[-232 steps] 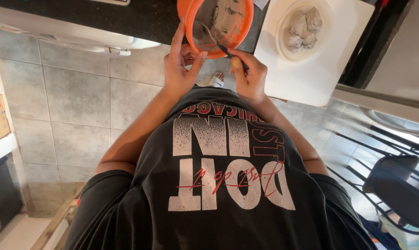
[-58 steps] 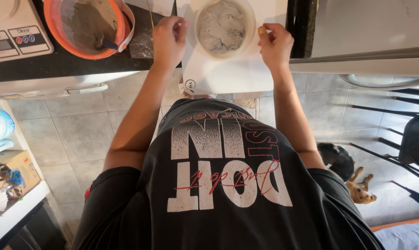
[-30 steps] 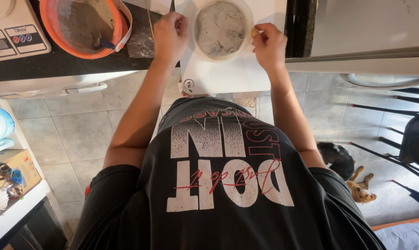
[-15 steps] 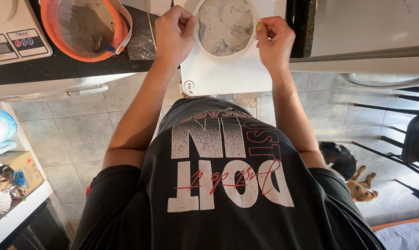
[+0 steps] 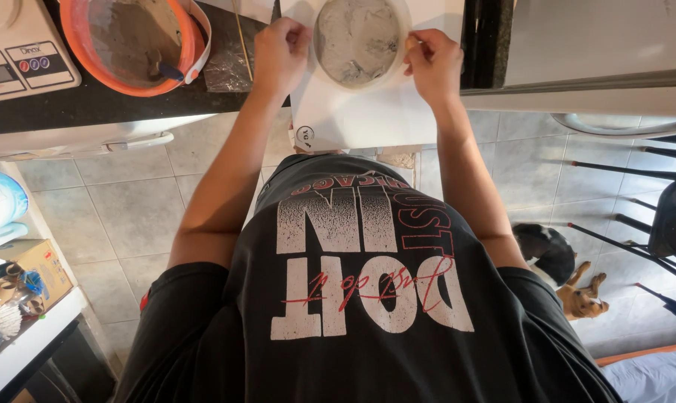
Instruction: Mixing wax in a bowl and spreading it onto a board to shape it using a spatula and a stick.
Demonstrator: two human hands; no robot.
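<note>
Head view, top edge: round white mould (image 5: pixel 359 39) w/ grey wet mix sits on white paper sheet (image 5: pixel 353 119), sheet laid on dark countertop (image 5: pixel 91 104) and hanging over its front edge. Left hand (image 5: pixel 279 46) at mould's left rim, fingers (image 5: pixel 297 36) curled and pinched against rim or paper there; can't tell which exactly. Right hand (image 5: pixel 433 63) at right rim, fingertips (image 5: pixel 416 46) pinched on rim edge. Both closed in a grasp, mould held between them, touching on both sides.

Step in hand, by the look: steadying or settling filled mould on sheet, maybe turning it. Next move prob. calls for even two-sided grip, mould kept level, no tilt, so mix stays in; sheet overhang means care not to drag toward counter edge.

Left along countertop: orange mixing bowl (image 5: pixel 136 45) w/ grey residue and tool inside, well apart from hands. Kitchen scale (image 5: pixel 20 60) at far left corner. Dog (image 5: pixel 569 280) on tiled floor, lower right.
</note>
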